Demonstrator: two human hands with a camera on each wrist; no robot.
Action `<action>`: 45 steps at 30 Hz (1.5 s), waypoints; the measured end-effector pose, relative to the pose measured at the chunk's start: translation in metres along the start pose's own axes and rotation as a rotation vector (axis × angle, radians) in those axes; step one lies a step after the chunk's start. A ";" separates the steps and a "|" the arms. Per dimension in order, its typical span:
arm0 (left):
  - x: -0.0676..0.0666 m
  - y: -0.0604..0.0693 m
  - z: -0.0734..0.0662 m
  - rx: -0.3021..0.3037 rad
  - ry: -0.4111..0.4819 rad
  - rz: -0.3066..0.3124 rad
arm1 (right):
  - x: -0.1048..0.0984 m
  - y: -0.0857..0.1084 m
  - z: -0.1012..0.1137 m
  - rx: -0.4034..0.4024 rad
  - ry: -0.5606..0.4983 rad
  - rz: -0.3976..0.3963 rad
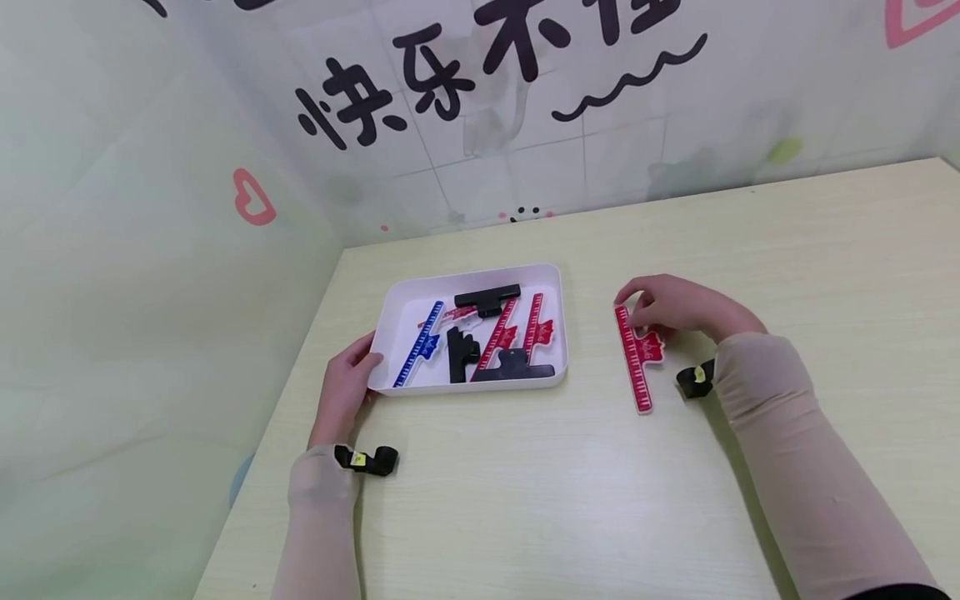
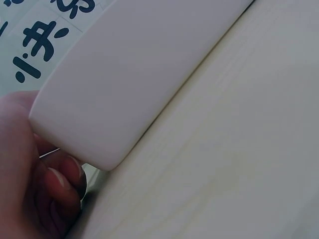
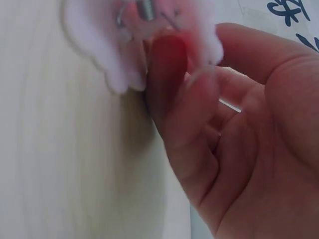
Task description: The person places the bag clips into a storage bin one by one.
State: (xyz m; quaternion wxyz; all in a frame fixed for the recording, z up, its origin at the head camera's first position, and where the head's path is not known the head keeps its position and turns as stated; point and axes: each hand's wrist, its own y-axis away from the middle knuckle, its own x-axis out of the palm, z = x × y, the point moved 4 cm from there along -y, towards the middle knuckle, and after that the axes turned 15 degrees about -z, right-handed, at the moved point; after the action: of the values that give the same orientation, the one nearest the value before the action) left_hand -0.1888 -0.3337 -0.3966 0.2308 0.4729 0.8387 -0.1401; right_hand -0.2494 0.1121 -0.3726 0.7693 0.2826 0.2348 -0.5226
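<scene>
At the left end of a white tray [image 1: 468,389], my left hand [image 1: 343,385] grips the corner, thumb at the rim and other fingers outside the wall. The left wrist view shows the tray's plain side wall [image 2: 124,74] close up. To the right, my right hand [image 1: 678,305] pinches the upper part of a red ruler-shaped clip [image 1: 633,358] with a crown-like grip. In the right wrist view the clip's metal spring [image 3: 145,9] shows above the fingertips. Inside the tray lie a blue clip [image 1: 420,343], red clips [image 1: 535,325] and black clips [image 1: 487,298].
A pale wooden table [image 1: 525,492] carries everything. Behind it stands a printed white backdrop [image 1: 517,167] with black characters, and another sheet [image 1: 150,333] hangs along the left edge. Black wrist cameras [image 1: 367,460] sit over the beige sleeves [image 1: 810,467].
</scene>
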 end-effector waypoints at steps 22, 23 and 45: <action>0.001 0.000 0.000 -0.006 0.007 0.000 | 0.000 -0.002 -0.015 0.026 -0.232 -0.061; 0.001 0.000 0.001 -0.007 0.009 0.000 | -0.001 -0.001 -0.016 0.023 -0.248 -0.053; 0.000 -0.001 0.000 0.028 -0.007 0.003 | 0.001 0.006 -0.029 0.014 -0.296 0.009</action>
State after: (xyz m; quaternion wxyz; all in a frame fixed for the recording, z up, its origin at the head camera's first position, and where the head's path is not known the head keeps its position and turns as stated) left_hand -0.1901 -0.3338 -0.3964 0.2275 0.4769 0.8351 -0.1532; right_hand -0.2451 0.1332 -0.3932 0.7961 0.2086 0.1138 -0.5566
